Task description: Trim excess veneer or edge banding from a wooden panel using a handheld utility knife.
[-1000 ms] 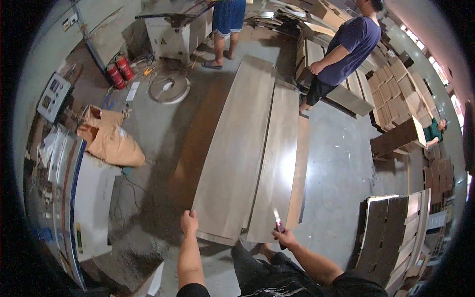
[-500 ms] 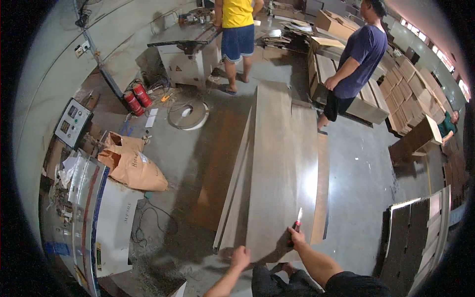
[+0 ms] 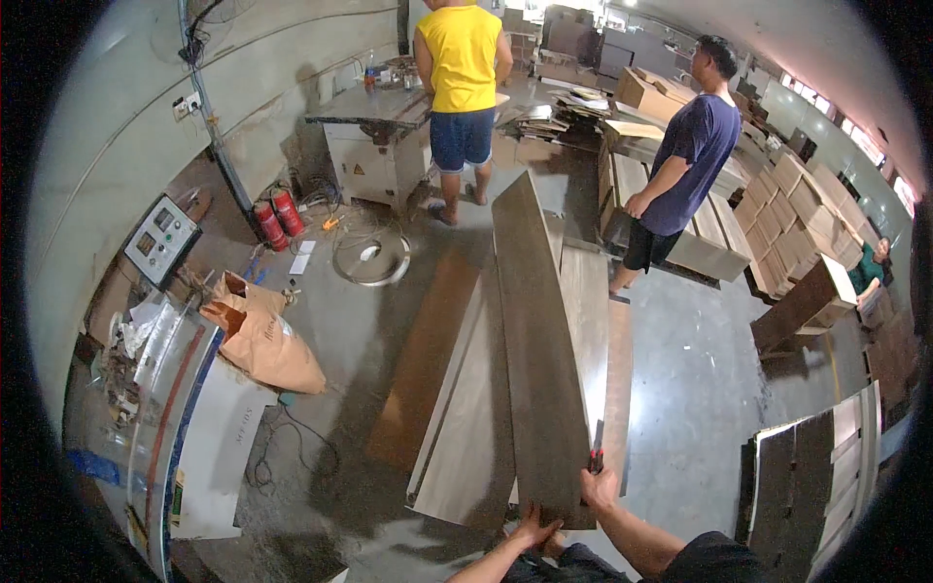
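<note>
A long grey-brown wood-grain board is raised at a tilt, its narrow end toward me. My left hand grips that near end from below, the thumb on the board. At the right near edge, my right hand is closed round a knife-like tool with a red and black handle, its blade pointing away from me. This hand is also against the board's edge; its fingers are partly hidden. Under the raised board lie other wood-grain boards, fanned out to the left and right.
A person in a yellow top stands at a machine table; another in a dark shirt stands at far right beside stacked panels. At left are a paper sack and fire extinguishers. Dark panels lean at near right.
The top board has been lifted and tilted up off the others, turning its face darker. My left hand has moved right to grip its near end. The view has tipped upward slightly.
</note>
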A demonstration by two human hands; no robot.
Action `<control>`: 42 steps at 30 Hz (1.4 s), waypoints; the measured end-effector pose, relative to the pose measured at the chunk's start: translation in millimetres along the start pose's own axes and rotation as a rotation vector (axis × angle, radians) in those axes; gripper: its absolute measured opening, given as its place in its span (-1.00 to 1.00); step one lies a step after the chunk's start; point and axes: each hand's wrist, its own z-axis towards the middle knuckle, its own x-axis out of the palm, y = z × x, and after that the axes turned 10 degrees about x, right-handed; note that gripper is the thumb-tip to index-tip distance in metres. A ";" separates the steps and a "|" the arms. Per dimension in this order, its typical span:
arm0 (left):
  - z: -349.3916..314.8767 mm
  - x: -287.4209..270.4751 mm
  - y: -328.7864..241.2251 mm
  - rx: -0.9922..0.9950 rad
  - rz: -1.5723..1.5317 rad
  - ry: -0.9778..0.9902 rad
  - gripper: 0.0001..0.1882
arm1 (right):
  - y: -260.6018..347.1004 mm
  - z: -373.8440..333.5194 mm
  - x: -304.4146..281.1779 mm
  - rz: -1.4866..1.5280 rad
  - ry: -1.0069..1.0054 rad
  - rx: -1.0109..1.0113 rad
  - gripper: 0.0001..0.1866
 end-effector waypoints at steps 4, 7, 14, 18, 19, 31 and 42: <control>4.8 91.5 78.9 0.058 -0.041 -0.201 0.41 | -10.5 -44.9 -6.2 -0.027 0.231 -0.058 -0.61; -20.9 117.8 68.8 0.139 -0.067 -0.249 0.36 | -62.4 -42.9 2.6 -0.081 0.360 -0.195 -0.56; -68.8 204.4 -34.0 0.002 -0.127 -0.421 0.29 | -81.9 -88.9 -91.9 -0.082 0.497 -0.324 -0.53; -73.0 276.3 -36.1 -0.118 0.825 -0.621 -0.13 | -123.0 -89.8 -111.7 -0.052 0.737 -0.356 -0.48; -93.1 270.0 -74.0 -0.116 0.828 -0.612 -0.13 | -129.6 -81.9 -118.9 -0.112 0.790 -0.336 -0.44; -250.4 411.3 -220.7 -0.547 -0.228 -0.620 -0.26 | -215.4 45.9 -6.1 0.431 0.986 0.254 -0.68; -262.0 735.8 -261.0 -0.480 -0.856 -1.157 -0.41 | -367.2 186.2 140.2 0.784 1.992 0.516 -0.37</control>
